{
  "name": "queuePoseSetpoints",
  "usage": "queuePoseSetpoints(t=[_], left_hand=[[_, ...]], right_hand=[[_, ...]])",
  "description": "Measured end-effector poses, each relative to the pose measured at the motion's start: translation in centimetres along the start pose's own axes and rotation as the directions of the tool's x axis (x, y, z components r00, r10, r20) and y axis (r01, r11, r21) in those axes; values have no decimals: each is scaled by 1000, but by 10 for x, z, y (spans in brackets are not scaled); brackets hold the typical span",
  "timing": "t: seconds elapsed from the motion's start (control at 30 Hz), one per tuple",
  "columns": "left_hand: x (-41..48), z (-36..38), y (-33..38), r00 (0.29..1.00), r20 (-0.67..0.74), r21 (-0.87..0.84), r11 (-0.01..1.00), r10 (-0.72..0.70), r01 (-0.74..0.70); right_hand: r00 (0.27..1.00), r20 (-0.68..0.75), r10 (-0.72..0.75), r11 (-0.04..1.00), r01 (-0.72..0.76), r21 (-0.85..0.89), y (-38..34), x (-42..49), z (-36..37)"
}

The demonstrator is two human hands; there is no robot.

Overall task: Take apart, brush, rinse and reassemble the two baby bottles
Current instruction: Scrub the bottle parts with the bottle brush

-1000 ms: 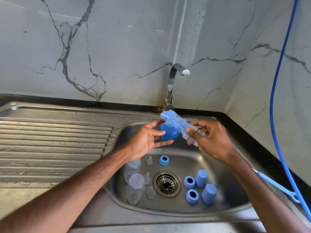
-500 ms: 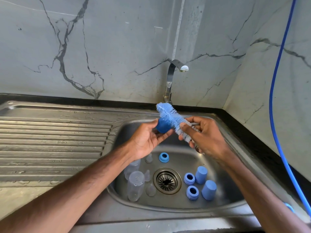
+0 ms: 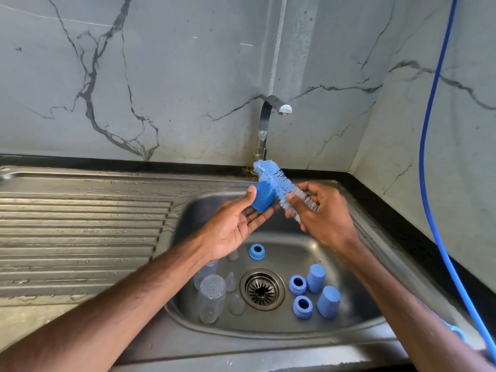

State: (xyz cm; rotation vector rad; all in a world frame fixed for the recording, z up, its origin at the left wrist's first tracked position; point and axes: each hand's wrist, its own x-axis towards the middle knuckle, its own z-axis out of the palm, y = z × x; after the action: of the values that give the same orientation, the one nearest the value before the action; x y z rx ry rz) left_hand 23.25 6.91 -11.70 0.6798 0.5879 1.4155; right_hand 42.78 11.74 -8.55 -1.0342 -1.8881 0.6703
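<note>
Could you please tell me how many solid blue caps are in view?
3. One cap is in the left hand; two caps sit in the sink, right of the drain. More may be hidden.

Above the drain (image 3: 262, 289), the handle of the brush (image 3: 276, 183) is hidden inside the right hand (image 3: 322, 216). Left of the drain, the left forearm (image 3: 161, 285) covers part of one clear bottle (image 3: 208, 272).

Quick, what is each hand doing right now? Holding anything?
Left hand: holds the blue cap, pinched between thumb and fingers.
Right hand: grips the bottle brush.
</note>
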Motion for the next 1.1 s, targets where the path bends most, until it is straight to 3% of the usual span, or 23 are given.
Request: queuePoseSetpoints(t=[0.1,0.3,0.47,0.6,0.8,0.97,1.1], left_hand=[[-1,4,-3,999,31,72,997,-9,6],[1,1,0,998,-50,61,997,48,-45],[0,3,-1,1000,-10,83,996,21,-21],[-1,1,2,998,-50,87,995,43,-38],[-3,9,-1,999,29,123,992,38,-41],[-2,6,-4,996,-59,165,985,64,-53],[-2,8,-6,999,-28,185,982,46,-40]], right_hand=[[999,-42,-1,997,-2,-79,3,-1,0],[997,-20,-76,997,75,-32,0,-2,4],[994,-86,-73,991,62,-117,1,1,5],[994,-28,-109,987,104,-125,1,-2,7],[995,-53,-88,981,78,-176,7,1,-2],[991,-74,-111,989,102,-112,2,0,-1],[993,-61,-104,983,94,-157,3,2,-3]])
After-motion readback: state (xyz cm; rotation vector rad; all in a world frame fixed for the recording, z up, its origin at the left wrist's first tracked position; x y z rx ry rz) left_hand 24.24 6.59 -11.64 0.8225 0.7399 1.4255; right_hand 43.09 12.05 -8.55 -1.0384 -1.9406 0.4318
